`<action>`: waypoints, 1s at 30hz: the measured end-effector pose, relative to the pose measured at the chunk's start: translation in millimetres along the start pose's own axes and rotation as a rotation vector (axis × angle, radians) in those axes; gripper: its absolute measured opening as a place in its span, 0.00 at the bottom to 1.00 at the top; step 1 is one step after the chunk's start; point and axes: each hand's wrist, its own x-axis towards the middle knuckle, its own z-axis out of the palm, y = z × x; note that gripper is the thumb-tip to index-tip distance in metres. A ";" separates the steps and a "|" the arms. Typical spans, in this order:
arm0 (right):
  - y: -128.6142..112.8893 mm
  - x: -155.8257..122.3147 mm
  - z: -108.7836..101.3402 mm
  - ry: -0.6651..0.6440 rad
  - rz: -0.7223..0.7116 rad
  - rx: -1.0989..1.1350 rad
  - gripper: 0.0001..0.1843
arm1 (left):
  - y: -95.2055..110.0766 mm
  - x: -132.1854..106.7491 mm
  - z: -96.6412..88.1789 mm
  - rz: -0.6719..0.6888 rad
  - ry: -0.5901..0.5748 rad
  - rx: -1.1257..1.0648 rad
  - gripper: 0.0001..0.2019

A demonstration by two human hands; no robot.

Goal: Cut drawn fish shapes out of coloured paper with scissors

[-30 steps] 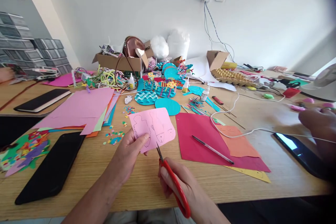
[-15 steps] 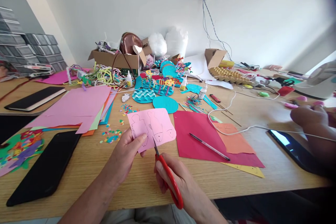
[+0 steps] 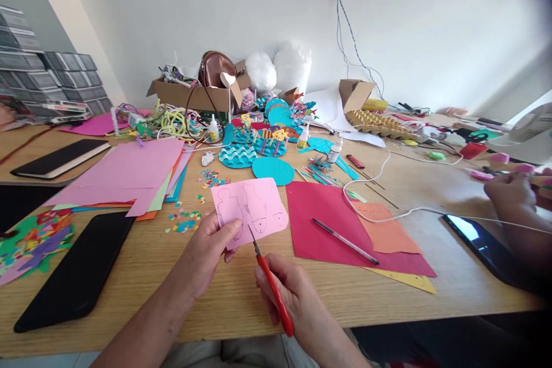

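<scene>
My left hand [image 3: 206,253] pinches the lower left corner of a small pink paper [image 3: 252,208] with fish outlines drawn on it, holding it above the wooden table [image 3: 181,276]. My right hand [image 3: 293,299] is closed round red-handled scissors [image 3: 272,287]. The scissor blades point up and left, their tips at the paper's bottom edge near the middle fish.
A black phone [image 3: 73,273] lies left of my arm and a red sheet [image 3: 336,221] with a pen [image 3: 347,241] lies to the right. Pink paper stacks [image 3: 125,175], teal craft pieces [image 3: 254,144] and cardboard boxes fill the back. Another person's hands [image 3: 517,195] work at the right, beside a second phone [image 3: 487,247].
The scissors have closed a little and shifted slightly left along the paper's bottom edge. The other person's hands at the right have moved a bit farther away.
</scene>
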 end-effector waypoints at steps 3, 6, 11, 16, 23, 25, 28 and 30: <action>-2.8 -1.2 -0.1 -0.011 0.004 -0.017 0.24 | 0.3 -0.9 -0.2 -0.045 0.003 -0.010 0.10; -6.5 -2.0 -0.2 -0.038 0.014 0.021 0.24 | 1.9 -2.8 0.4 -0.094 -0.014 -0.016 0.10; -8.4 -1.6 -0.1 -0.044 0.015 0.070 0.25 | 2.8 -6.7 3.2 -0.158 -0.050 -0.029 0.10; -7.3 -2.1 0.6 -0.033 0.011 0.090 0.26 | 0.0 -6.4 4.2 -0.142 -0.066 -0.030 0.10; -2.1 -0.5 4.3 -0.018 -0.002 0.103 0.26 | -1.0 -6.1 2.6 -0.154 -0.044 -0.038 0.11; -2.2 -0.8 5.1 -0.024 0.003 0.125 0.26 | -0.3 -6.8 2.2 -0.164 -0.033 -0.044 0.12; -5.2 -1.9 4.9 -0.028 -0.005 0.129 0.24 | 0.0 -7.6 2.2 -0.180 -0.042 -0.050 0.12; -7.7 -2.0 4.1 -0.027 -0.013 0.132 0.23 | -0.5 -8.2 2.7 -0.194 -0.059 -0.050 0.12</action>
